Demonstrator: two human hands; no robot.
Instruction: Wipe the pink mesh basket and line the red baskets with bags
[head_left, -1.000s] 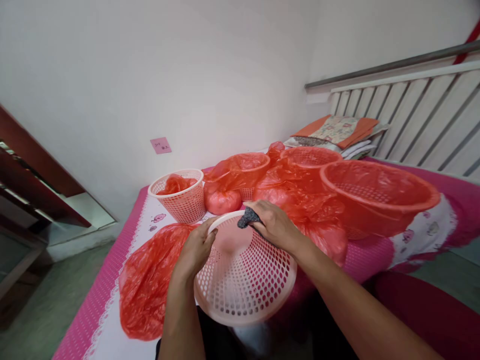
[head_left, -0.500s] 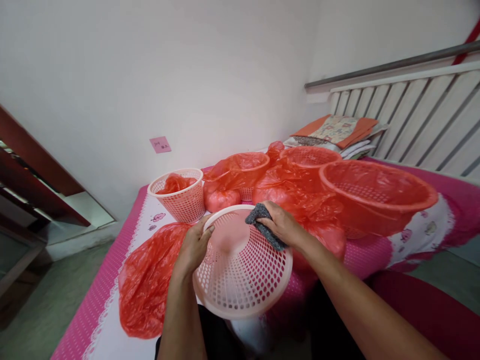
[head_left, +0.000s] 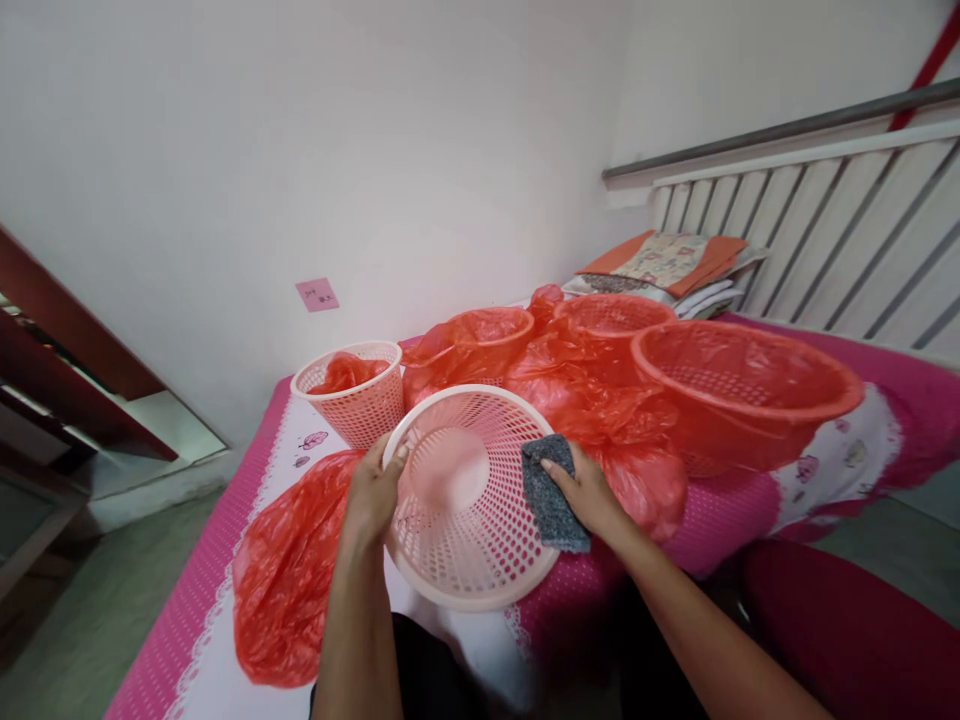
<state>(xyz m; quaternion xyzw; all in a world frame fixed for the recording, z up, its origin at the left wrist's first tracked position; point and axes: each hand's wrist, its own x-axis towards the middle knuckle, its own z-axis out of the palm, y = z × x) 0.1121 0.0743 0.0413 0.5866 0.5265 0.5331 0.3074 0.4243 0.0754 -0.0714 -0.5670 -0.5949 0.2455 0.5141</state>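
A pale pink plastic basket with a perforated wall is tilted so its open top faces me. My left hand is closed on the left part of its rim, thumb on the inside. In my right hand is a dark grey cloth, folded over the basket's right rim, with the thumb pressing it from inside. The fingers behind the rim are hidden. Left of my left forearm a crumpled red plastic bag lies on the white cloth.
A second pale pink basket holding red plastic stands at the back left. Several red-bagged baskets, including a large one, fill the right. Folded fabrics lie near the radiator. A dark red seat stands lower right.
My right hand and the grey cloth have moved down along the basket's right rim, and the cloth is more spread out. The basket has tipped further toward me; my left hand still grips it.
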